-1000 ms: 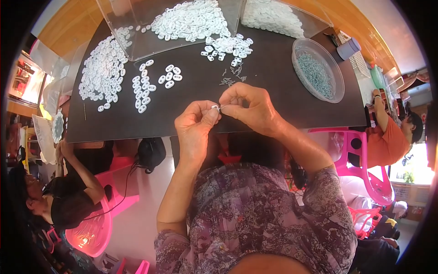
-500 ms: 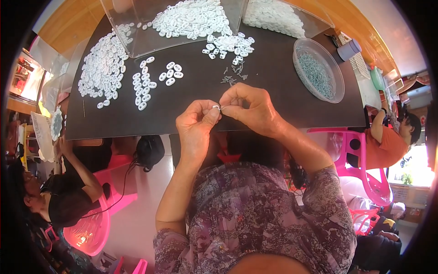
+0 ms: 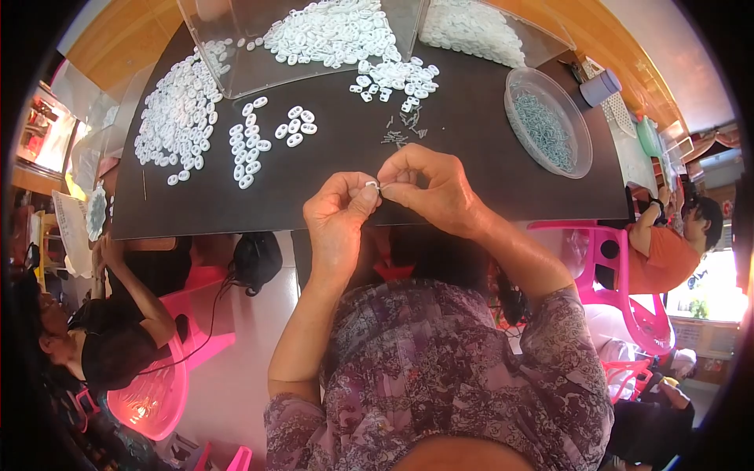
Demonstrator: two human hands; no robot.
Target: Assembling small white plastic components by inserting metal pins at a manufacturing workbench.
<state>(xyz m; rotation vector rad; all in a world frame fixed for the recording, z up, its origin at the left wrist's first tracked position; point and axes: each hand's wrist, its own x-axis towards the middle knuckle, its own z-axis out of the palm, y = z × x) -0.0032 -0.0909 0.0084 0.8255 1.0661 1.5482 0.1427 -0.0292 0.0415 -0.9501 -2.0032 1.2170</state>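
Note:
My left hand (image 3: 343, 208) is closed near the table's front edge, pinching a small white plastic piece (image 3: 371, 184) between thumb and forefinger. Against that piece, the thumb and fingertips of my right hand (image 3: 428, 188) press together; whatever is between them is too small to make out. Just beyond my right hand lies a small scatter of grey screws (image 3: 395, 136). Behind them is a heap of white two-holed pieces (image 3: 397, 77). White oval pieces lie in a loose column (image 3: 245, 149) and in a small cluster (image 3: 295, 125) to the left.
A large pile of white ovals (image 3: 177, 118) covers the table's left side. Clear bins at the back hold white pieces (image 3: 330, 31). At right stand a round tray (image 3: 583, 161) of screws and a purple-lidded container (image 3: 601, 86). Other people sit left and right, near pink chairs (image 3: 624, 275).
My hands keep almost the same pinch and place. The view has shifted very slightly. At the right, the person in orange has moved an arm and their head a little.

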